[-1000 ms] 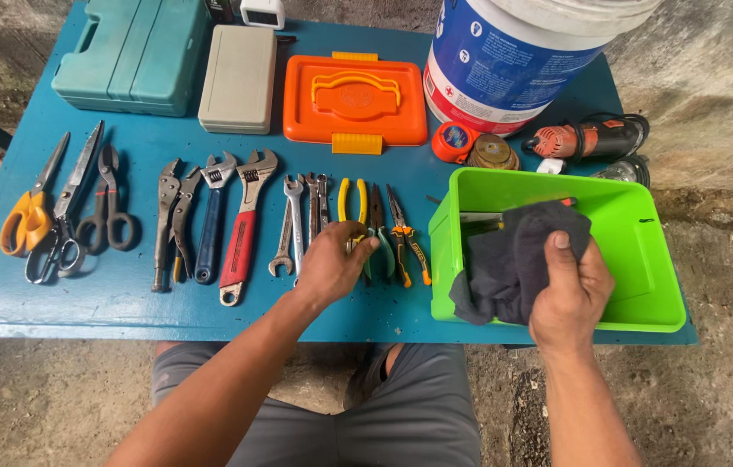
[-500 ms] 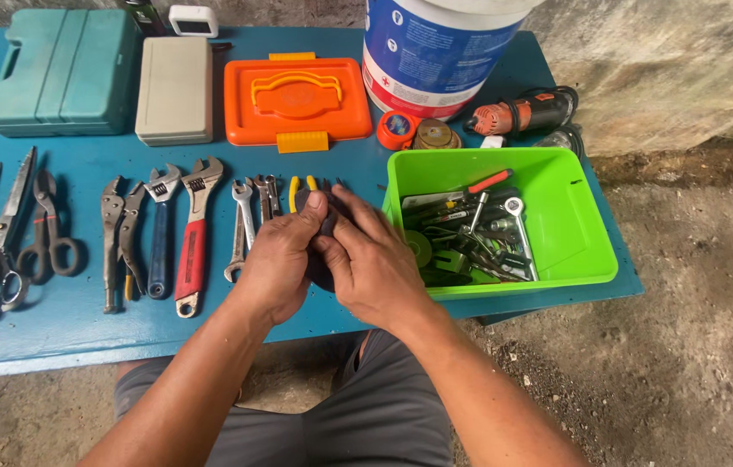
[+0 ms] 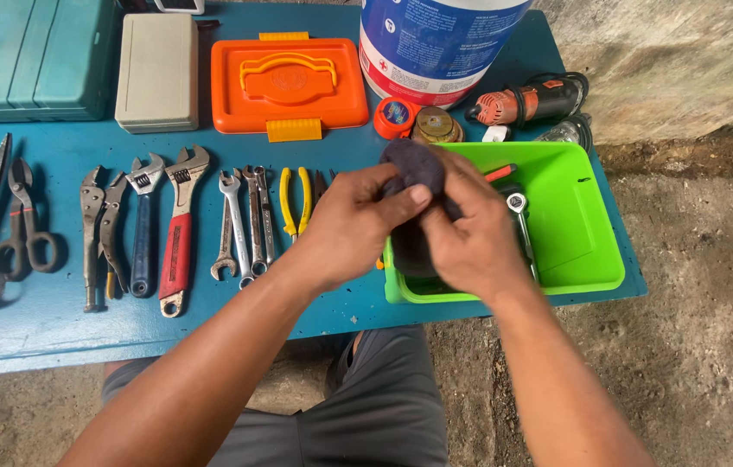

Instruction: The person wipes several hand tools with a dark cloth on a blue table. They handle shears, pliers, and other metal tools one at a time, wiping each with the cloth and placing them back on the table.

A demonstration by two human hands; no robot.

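Both our hands meet above the blue counter [image 3: 55, 337] beside the green bin [image 3: 587, 251], left hand [image 3: 351, 227] and right hand [image 3: 468, 238] each with a closed grip on the dark cloth [image 3: 414, 166]. We judge it soft, light, best pinched by its bunched folds.

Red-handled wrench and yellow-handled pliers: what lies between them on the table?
Head view: three silver spanners lie side by side between the red-handled wrench and the yellow-handled pliers.
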